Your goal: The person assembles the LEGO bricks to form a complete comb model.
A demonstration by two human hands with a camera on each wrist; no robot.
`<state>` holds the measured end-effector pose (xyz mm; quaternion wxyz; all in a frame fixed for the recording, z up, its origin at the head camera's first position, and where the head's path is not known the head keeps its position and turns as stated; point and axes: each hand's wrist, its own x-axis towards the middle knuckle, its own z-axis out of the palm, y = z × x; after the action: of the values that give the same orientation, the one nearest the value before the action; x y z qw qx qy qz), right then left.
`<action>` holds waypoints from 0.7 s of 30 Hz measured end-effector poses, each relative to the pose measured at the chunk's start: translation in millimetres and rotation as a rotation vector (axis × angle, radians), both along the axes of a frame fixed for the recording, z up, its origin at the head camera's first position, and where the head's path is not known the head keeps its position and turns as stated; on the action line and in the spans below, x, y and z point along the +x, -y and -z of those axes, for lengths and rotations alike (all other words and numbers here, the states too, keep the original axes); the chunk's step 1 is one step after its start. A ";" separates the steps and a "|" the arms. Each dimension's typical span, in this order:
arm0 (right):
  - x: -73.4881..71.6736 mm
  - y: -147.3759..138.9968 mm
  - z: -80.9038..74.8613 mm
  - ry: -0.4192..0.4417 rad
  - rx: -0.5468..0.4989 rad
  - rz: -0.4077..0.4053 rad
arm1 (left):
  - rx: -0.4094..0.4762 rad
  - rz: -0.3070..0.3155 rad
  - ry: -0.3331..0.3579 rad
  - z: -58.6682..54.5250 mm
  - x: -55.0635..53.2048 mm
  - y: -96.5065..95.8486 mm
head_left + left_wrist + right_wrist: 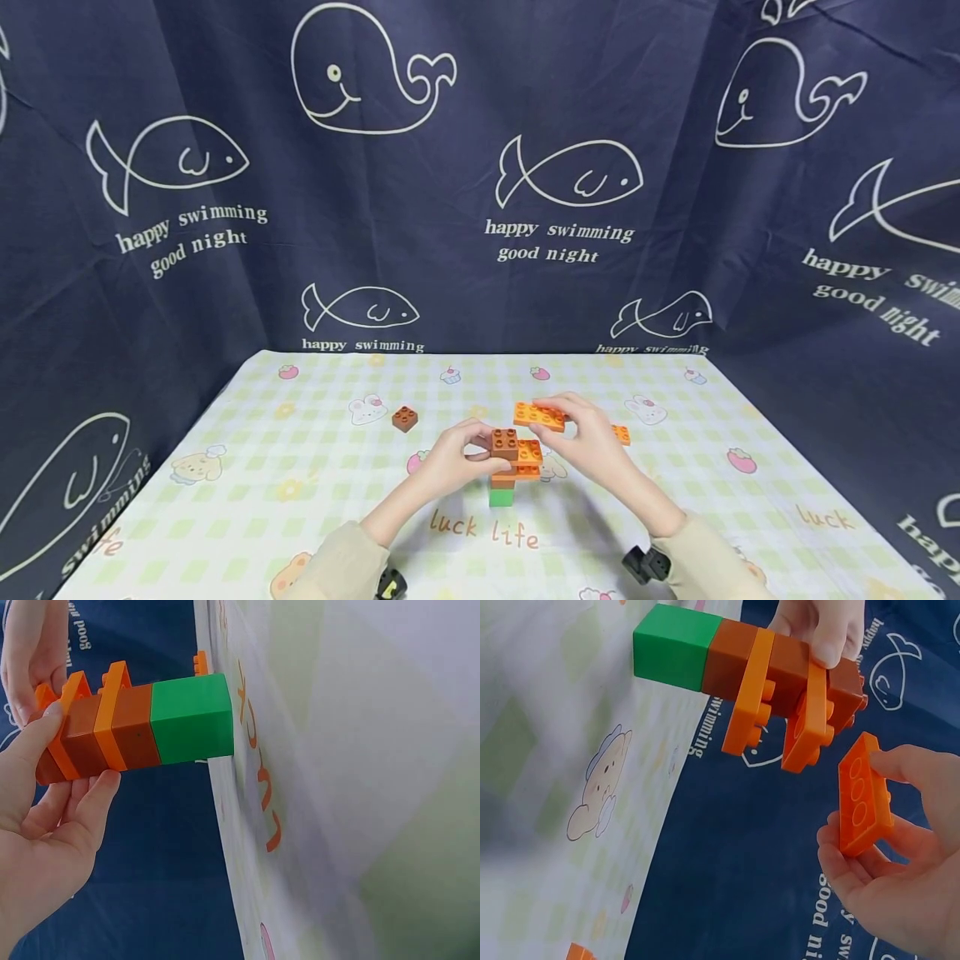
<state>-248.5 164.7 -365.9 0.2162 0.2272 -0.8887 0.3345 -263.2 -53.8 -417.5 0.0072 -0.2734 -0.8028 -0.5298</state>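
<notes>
A toy-brick tower stands on the tablecloth: a green brick (500, 497) at the bottom, then brown bricks alternating with thin orange bricks, and a brown brick (505, 444) on top. Two orange bricks (749, 694) jut out from its right side, one above the other. My left hand (450, 454) grips the tower's upper part between thumb and fingers. Just right of the top, my right hand (588, 435) pinches a loose thin orange brick (864, 796) by its edges. In the right wrist view its hollow underside faces the tower, with a gap between them.
A brown brick (405, 418) lies on the tablecloth (247, 508) to the left, beyond my left hand. Another orange brick (621, 434) rests behind my right hand, partly hidden. A dark blue curtain (450, 208) with fish drawings surrounds the table's back and sides.
</notes>
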 end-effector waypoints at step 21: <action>3.2 11.2 0.3 0.041 0.002 -0.085 | -0.011 -0.017 0.005 0.6 -0.1 -1.0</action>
<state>-245.3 153.4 -366.2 0.1833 0.2578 -0.8828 0.3471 -263.3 -52.8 -418.2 0.0079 -0.2653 -0.8080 -0.5259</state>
